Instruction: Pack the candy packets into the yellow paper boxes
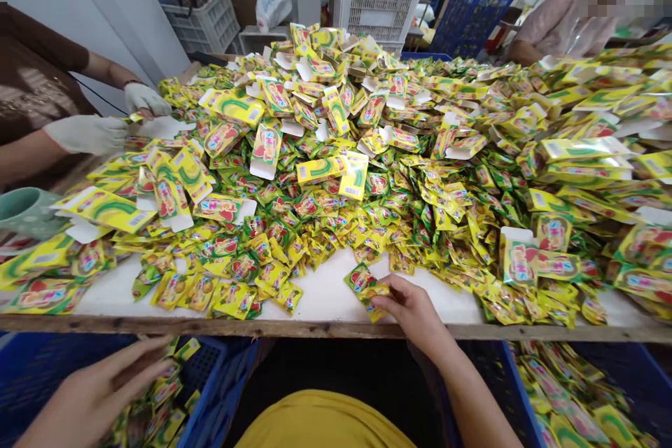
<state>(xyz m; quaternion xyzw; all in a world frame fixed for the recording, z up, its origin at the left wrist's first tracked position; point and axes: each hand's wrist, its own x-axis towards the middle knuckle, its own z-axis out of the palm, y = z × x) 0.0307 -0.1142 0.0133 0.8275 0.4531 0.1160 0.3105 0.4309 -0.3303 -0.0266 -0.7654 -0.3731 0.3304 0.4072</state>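
At the table's front edge, my right hand (417, 311) pinches a yellow sachet (376, 299) between thumb and fingers. A green sachet (360, 278) with a watermelon picture lies against it, just beyond the fingertips. Low on the left, my left hand (99, 392) reaches over a blue crate (207, 357), fingers stretched out and apart, with nothing visible in its grasp. Yellow packets (168, 392) lie in that crate, partly hidden by the hand. Loose sachets (273, 276) spread over the white tabletop (323, 290), and open yellow cardboard boxes (265, 150) are heaped behind them.
A second blue crate (517, 392) with filled boxes stands low right. A co-worker's gloved hands (89, 134) work at the left, near a green mug (29, 210). Another person (556, 24) is at the far right. White crates (378, 7) are stacked behind the table.
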